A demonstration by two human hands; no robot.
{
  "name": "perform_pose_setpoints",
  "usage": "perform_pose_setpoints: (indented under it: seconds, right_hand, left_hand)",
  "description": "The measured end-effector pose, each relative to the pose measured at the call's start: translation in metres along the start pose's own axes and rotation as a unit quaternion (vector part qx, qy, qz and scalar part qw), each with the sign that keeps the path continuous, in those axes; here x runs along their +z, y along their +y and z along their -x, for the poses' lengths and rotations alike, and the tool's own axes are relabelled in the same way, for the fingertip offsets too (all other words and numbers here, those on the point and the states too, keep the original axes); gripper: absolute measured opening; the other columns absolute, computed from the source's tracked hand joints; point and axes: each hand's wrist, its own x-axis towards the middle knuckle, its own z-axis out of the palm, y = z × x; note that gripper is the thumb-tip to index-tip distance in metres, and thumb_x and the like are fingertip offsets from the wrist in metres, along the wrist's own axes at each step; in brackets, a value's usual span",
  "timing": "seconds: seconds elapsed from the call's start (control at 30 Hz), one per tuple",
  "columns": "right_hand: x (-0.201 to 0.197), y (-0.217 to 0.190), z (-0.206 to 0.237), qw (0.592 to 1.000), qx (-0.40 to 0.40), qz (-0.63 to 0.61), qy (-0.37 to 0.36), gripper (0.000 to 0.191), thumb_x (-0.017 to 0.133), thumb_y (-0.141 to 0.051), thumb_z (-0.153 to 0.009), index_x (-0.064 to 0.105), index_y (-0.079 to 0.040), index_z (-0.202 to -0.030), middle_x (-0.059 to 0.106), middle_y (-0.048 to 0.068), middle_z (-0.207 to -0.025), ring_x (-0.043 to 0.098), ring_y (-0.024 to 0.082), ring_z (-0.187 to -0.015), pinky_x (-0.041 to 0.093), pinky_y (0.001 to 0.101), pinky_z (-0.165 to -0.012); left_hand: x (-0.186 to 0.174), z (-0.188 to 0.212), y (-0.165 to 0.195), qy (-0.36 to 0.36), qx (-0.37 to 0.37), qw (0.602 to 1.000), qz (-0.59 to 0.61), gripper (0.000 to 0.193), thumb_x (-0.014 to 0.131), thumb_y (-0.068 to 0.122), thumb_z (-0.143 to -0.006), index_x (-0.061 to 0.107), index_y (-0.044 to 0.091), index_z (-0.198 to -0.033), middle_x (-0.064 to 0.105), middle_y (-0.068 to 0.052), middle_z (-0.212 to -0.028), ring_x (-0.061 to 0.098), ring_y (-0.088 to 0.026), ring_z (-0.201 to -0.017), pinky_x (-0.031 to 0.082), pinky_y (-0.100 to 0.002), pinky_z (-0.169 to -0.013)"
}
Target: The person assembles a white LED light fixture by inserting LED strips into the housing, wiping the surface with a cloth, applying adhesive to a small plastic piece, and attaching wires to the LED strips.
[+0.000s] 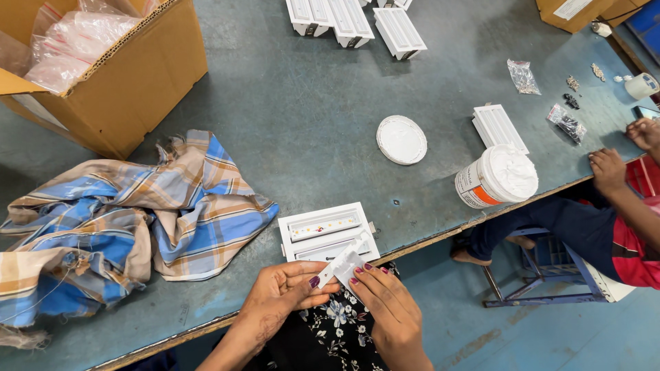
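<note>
Left hand (282, 292): I see its fingers closed in a pinch on the lower end of a small white strip (344, 263), thumb on top.
Right hand (385, 299): its fingers are closed on the strip's other edge, so both hands hold it.
Strip: held just over the near edge of the tabletop (275, 103), touching or just above the white housing (328, 232); I cannot tell which.
Handling: I judge the strip light, thin and bendable, probably fragile on its face; I would hold it by the long edges, not the flat.
Housing: rectangular, white, with a pale inner bar; it looks rigid and light.
Cloth (124, 220): checked, crumpled, left of the housing.
Tub (496, 176): open, white paste inside, its lid (401, 139) lying near.
Box (103, 69): cardboard, far left.
Other person (608, 168): a hand resting at the right edge.
</note>
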Motion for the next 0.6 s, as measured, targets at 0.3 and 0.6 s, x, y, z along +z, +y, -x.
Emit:
perform_pose_setpoints:
  seconds: [0.3, 0.6]
  right_hand:
    - [-0.007, -0.002, -0.001, 1.0, -0.019, -0.021, 0.011, 0.033, 0.059, 0.008, -0.079, 0.076, 0.0, -0.107, 0.075, 0.012, -0.112, 0.072, 0.029, -0.114, 0.053, 0.0444, -0.105]
    - [0.009, -0.005, 0.005, 0.997, 0.008, -0.063, 0.034, 0.032, 0.058, 0.009, -0.083, 0.076, 0.0, -0.109, 0.075, 0.012, -0.112, 0.072, 0.029, -0.114, 0.055, 0.0424, -0.105]
  left_hand:
    - [0.0, -0.004, 0.003, -0.013, -0.033, 0.999, 0.014, 0.046, 0.06, 0.016, -0.095, 0.06, -0.007, -0.135, 0.075, -0.021, -0.125, 0.076, -0.026, -0.111, 0.062, -0.033, -0.093]
    - [0.006, 0.001, 0.012, -0.023, -0.038, 0.999, 0.012, 0.049, 0.063, 0.024, -0.095, 0.063, -0.004, -0.135, 0.075, -0.017, -0.125, 0.075, -0.02, -0.106, 0.061, -0.032, -0.096]
